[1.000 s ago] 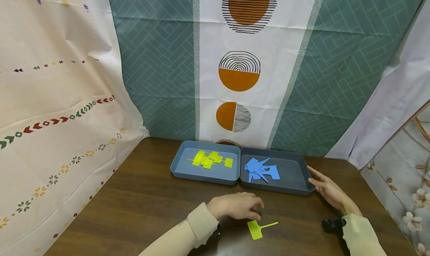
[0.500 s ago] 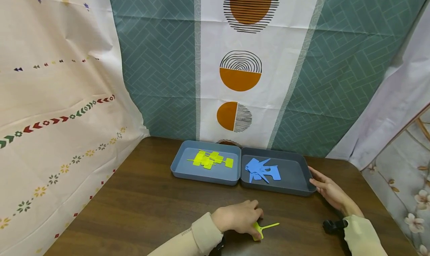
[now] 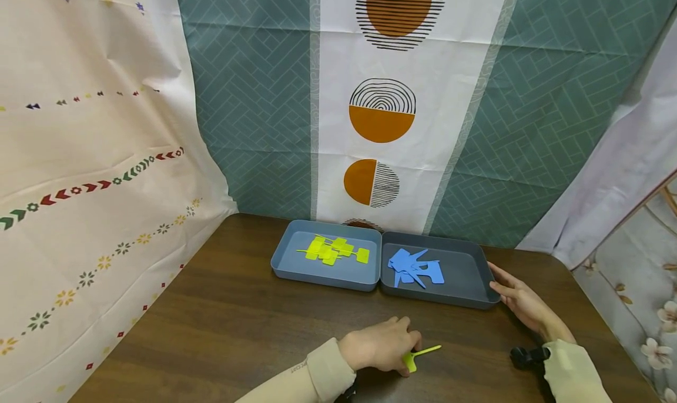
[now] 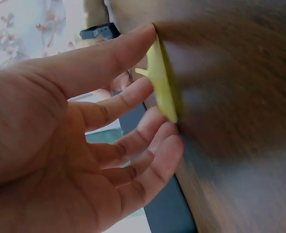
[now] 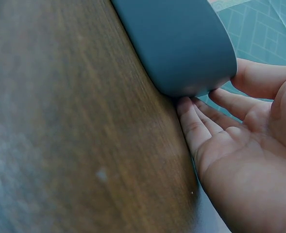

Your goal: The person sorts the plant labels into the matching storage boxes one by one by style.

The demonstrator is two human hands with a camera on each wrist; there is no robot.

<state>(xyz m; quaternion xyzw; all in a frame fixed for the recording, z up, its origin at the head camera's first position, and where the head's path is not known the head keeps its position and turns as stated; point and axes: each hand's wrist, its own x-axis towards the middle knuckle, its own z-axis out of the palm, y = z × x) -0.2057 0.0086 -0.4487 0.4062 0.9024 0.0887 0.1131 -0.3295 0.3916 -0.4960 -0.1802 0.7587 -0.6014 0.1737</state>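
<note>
My left hand (image 3: pixel 378 345) is low over the front middle of the table, gripping a yellow T-shaped plant label (image 3: pixel 410 362) by its edges. In the left wrist view, the thumb is at one end of the label's head (image 4: pixel 160 80) and fingertips are at the other. Its thin stem points right in the head view; the hand covers part of the head. At the far right, my right hand (image 3: pixel 523 304) rests with extended fingers against the end of the dark grey tray (image 3: pixel 465 268). Blue plant labels (image 3: pixel 409 268) lie in that tray's left half.
A blue-grey tray (image 3: pixel 288 268) holding several yellow plant labels (image 3: pixel 330 250) stands to the left, side by side with the dark one. Both are at the back of the brown wooden table (image 3: pixel 222 332), before a patterned curtain (image 3: pixel 248 97). Patterned cloths hang at either side.
My left hand has come down onto the single yellow plant label and taken it between thumb and fingers, tilting it. My right hand stays at the dark tray's end.
</note>
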